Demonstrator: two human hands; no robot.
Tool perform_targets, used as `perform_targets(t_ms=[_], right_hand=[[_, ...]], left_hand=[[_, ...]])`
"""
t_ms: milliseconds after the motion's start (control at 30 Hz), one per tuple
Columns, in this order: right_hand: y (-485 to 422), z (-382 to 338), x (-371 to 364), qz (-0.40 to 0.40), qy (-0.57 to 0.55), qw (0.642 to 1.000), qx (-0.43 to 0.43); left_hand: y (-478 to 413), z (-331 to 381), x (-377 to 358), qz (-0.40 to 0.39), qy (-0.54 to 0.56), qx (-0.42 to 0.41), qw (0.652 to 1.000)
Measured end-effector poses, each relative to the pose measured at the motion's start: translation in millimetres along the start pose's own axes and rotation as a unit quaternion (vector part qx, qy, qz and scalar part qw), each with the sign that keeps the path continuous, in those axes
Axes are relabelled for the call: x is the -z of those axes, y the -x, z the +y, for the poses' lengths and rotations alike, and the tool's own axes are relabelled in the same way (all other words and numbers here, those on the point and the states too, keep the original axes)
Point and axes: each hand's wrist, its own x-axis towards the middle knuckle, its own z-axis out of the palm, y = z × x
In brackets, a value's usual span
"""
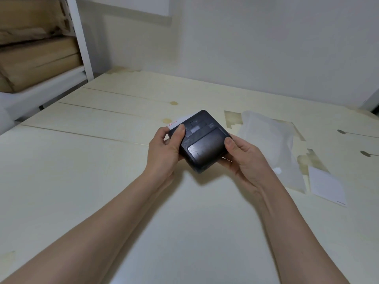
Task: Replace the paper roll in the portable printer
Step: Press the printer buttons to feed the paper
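Printer (202, 140), black and closed, is held above the table (82, 160) by both hands: the left hand (164, 152) grips its left edge, thumb on top, and the right hand (242, 158) grips its right side. White paper (180, 120) with red letters, perhaps "JDL", sticks out behind the printer. I think the lid must be opened next. Right of the printer lie a clear bag (270, 144) and a white sheet (326, 185).

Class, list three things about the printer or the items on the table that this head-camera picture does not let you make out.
- Head view: printer underside and paper roll, hidden by its closed casing.
- Red print on the white label, too small.
- Left hand and right hand fingertips, hidden under the printer.
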Motion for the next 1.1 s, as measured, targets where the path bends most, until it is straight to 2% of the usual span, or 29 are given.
perform_targets(t_ms=[233, 367, 533, 733, 833, 933, 1100], right_hand=[[1, 10, -4, 0.019, -0.032, 0.998, -0.049], [2, 12, -1, 0.034, -0.055, 0.996, -0.057], [4, 7, 4, 0.012, -0.074, 0.996, -0.057], [4, 6, -5, 0.002, -0.061, 0.997, -0.046], [3, 1, -6, -0.014, -0.070, 0.997, -0.032], [3, 1, -6, -0.015, -0.063, 0.997, -0.032], [-1, 8, -16, 0.033, -0.093, 0.994, -0.035]], left_hand=[[4, 0, -9, 0.044, -0.065, 0.023, 0.997], [1, 2, -9, -0.022, -0.109, 0.051, 0.993], [-4, 5, -2, -0.086, -0.051, 0.076, 0.992], [4, 13, -7, 0.005, -0.106, -0.039, 0.994], [7, 20, -10, 0.023, -0.099, -0.073, 0.992], [7, 19, -11, 0.026, -0.092, -0.070, 0.993], [4, 13, -17, 0.046, -0.040, -0.005, 0.998]])
